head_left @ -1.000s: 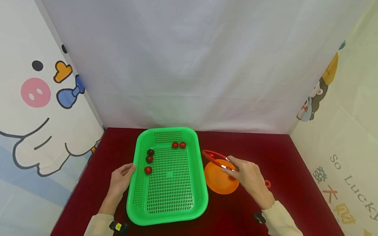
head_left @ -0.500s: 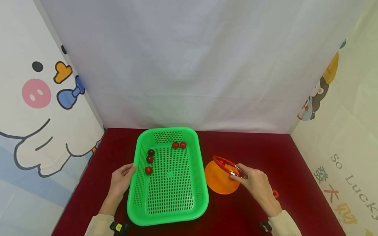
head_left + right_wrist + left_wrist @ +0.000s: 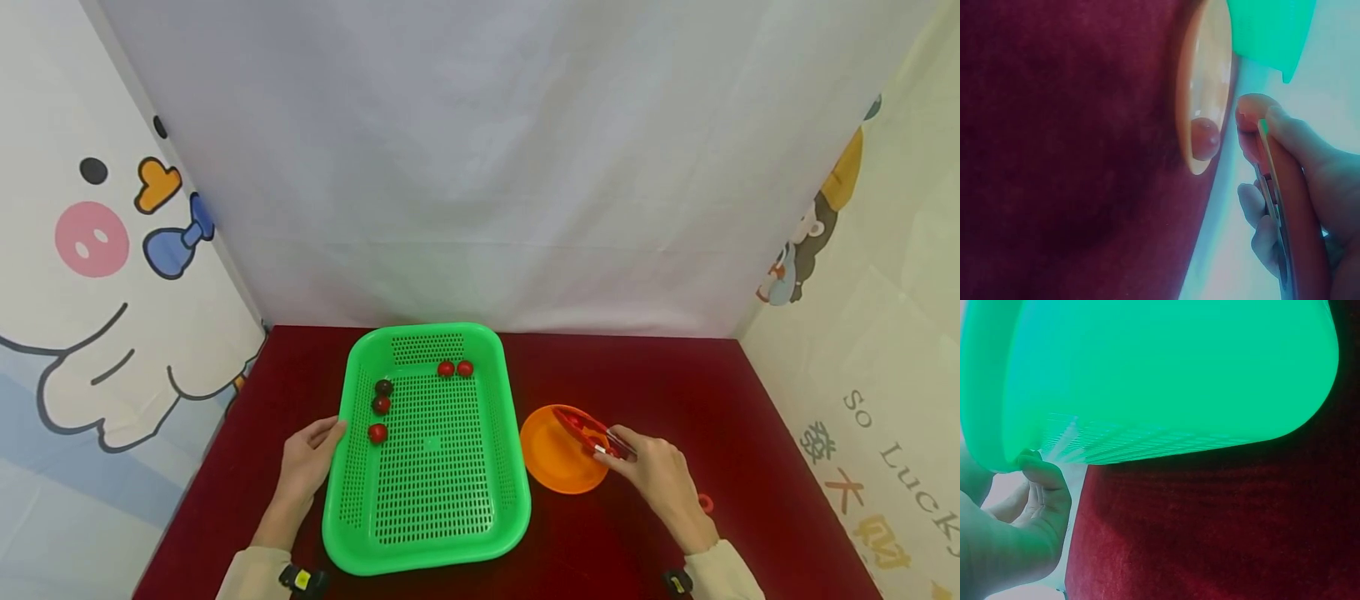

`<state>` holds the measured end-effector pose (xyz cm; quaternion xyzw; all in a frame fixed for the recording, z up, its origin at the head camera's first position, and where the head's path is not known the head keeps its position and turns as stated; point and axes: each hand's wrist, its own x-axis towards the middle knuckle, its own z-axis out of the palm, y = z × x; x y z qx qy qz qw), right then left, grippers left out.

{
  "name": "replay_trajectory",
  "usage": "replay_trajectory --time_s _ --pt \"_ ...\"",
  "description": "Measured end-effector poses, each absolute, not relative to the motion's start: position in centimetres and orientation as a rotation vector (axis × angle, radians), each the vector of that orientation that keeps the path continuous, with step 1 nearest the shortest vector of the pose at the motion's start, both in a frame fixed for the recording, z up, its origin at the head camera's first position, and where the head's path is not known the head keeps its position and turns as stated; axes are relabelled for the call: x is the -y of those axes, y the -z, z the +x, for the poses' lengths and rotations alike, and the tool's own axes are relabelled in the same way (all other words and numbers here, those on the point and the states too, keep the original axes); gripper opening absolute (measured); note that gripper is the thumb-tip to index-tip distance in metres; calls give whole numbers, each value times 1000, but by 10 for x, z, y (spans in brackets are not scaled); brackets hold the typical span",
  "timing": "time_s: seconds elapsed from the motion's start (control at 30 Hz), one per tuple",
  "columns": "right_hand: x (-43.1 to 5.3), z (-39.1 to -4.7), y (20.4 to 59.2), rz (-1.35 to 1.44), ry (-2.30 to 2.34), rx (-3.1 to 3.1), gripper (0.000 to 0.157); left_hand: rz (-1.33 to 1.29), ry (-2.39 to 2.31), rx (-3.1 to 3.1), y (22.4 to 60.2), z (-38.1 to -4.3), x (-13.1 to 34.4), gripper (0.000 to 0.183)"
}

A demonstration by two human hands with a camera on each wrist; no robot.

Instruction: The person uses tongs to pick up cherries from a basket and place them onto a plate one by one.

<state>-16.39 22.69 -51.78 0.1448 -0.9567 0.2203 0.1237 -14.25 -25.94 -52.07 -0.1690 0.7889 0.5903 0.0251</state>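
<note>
My left hand (image 3: 309,454) pinches the left rim of a green perforated basket (image 3: 431,500); in the left wrist view its thumb (image 3: 1044,474) lies at the rim. Inside the basket, several small tomatoes (image 3: 377,433) lie toward the left and the back. My right hand (image 3: 660,471) grips red tongs (image 3: 600,446) over an orange plate (image 3: 551,467). Between the tong tips sits a red cherry tomato (image 3: 573,420). Another tomato (image 3: 1205,139) rests on the plate in the right wrist view. The tongs' red ring end (image 3: 706,503) shows beyond my right wrist.
Dark red cloth (image 3: 637,375) covers the table. A pale curtain (image 3: 480,167) hangs along the back edge, and printed cloths (image 3: 885,375) stand at both sides. The plate is close to the basket's right side.
My right hand has drawn the tongs and the tomato between their tips rightward and toward me, from beside the basket's right rim to over the plate. The left hand and basket have stayed put.
</note>
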Motion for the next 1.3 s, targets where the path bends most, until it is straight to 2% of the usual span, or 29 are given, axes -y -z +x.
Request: replay_trajectory --time_s 0.5,1.3 --pt "-232 -167 533 377 -640 2799 44 -530 -1816 -2458 522 -142 259 53" --pt "-232 -170 535 343 -655 2849 47 -539 -1823 -2460 521 -142 259 53"
